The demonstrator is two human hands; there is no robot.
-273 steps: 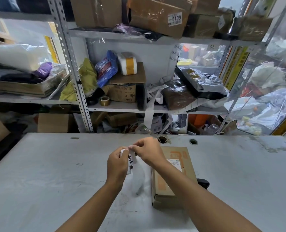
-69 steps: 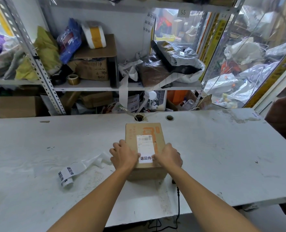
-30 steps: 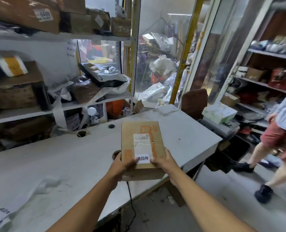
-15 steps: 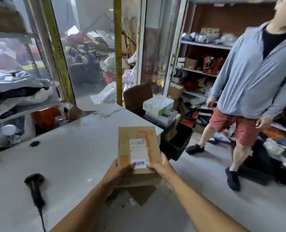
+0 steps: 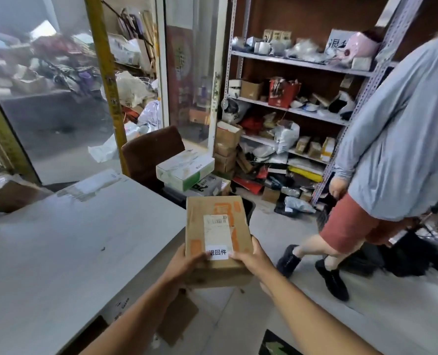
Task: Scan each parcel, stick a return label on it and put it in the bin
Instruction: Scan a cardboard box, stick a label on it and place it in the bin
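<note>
The parcel (image 5: pixel 217 237), a brown cardboard box, is held level in the air past the right-hand edge of the bench (image 5: pixel 66 242), above the floor. The left hand (image 5: pixel 187 265) grips the near left corner and the right hand (image 5: pixel 251 260) the near right corner, thumbs on the top face and fingers curled underneath; a two-handed hold of this kind keeps the box flat and the labelled face up. A white shipping label (image 5: pixel 216 230) runs along the top, and the return label (image 5: pixel 218 252) is stuck at its near end between the two thumbs, so labelling appears complete and the remaining step is judged to be placing the box in the bin. A dark container (image 5: pixel 250 208) shows just behind the box; whether it is the bin cannot be told. The bench surface is pale grey with tape patches at the far corner. Beyond it stand a brown chair (image 5: pixel 151 152), stacked cartons (image 5: pixel 184 167), glass panels and metal shelving (image 5: pixel 289 111) loaded with packages. Another person (image 5: pixel 392 149) stands on the floor to the right, near the carrying path.
</note>
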